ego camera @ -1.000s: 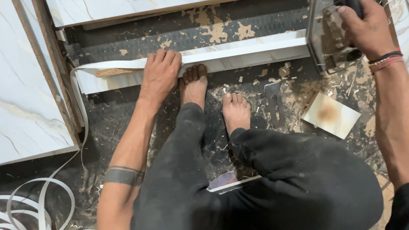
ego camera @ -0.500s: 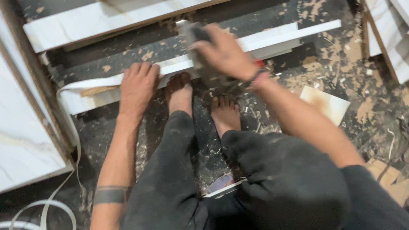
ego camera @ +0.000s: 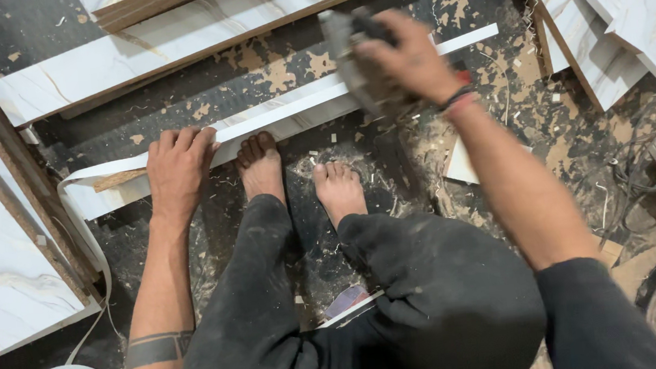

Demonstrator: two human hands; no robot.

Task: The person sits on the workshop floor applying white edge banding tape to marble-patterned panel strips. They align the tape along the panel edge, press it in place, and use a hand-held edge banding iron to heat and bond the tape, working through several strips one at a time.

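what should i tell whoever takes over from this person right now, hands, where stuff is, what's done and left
Left hand: flat on the white strip board, pinning it to the floor; the left foot braces its near edge.
Right hand: gripping a blurred hand tool, pressed on the board's top edge right of middle.
White edge band hangs loose off the board's left end and curls across the floor.
Done: cannot tell how much of the edge is worked.
Left: likely the stretch toward the left hand and the loose band end.
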